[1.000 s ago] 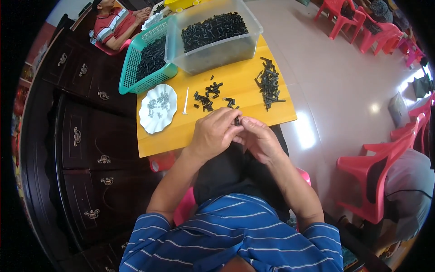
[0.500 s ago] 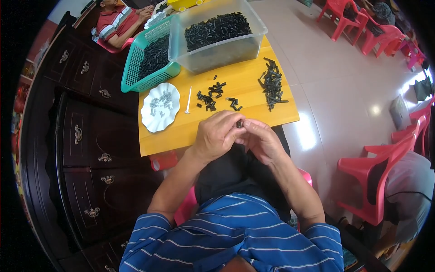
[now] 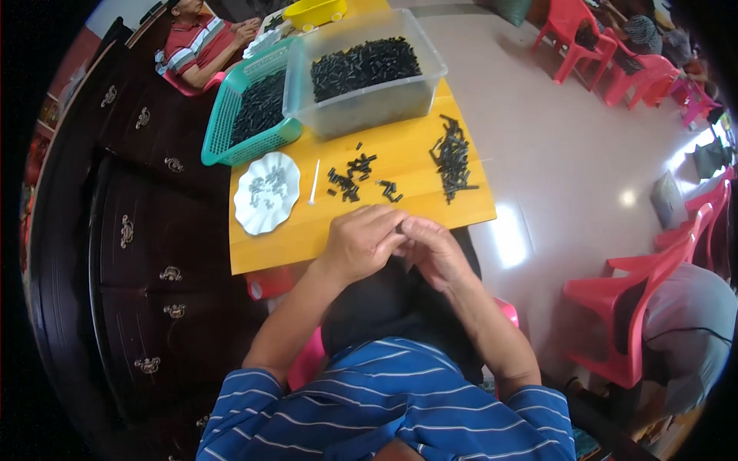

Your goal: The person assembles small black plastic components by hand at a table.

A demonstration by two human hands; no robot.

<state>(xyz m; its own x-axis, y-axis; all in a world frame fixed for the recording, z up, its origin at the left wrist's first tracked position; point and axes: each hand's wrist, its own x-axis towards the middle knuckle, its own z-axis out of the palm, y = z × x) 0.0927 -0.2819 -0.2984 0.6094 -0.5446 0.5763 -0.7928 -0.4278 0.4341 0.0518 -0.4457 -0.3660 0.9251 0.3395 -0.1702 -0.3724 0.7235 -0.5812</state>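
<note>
My left hand (image 3: 361, 240) and my right hand (image 3: 432, 247) meet at the front edge of the yellow table (image 3: 292, 247). Their fingertips pinch a small black tubular piece (image 3: 400, 228), mostly hidden by the fingers. Just beyond my hands lies a loose group of short black pieces (image 3: 346, 183), with a few more black pieces (image 3: 390, 192) closer to me. Longer black pieces (image 3: 453, 160) are heaped near the table's right edge. To the left, a white scalloped plate (image 3: 246, 215) holds many small clear parts, and beside it lies a thin white stick (image 3: 314, 183).
A translucent bin (image 3: 361, 115) and a green basket (image 3: 257, 146), both full of black pieces, stand farther back beside a yellow container (image 3: 315, 11). Dark drawers (image 3: 161, 230) line the left. Across the table's far left sits a person (image 3: 201, 42). Pink chairs (image 3: 615, 307) stand right.
The black piece has sunk deeper between my fingertips and shows less. The whole view has shifted slightly, so the table sits a little lower and farther left.
</note>
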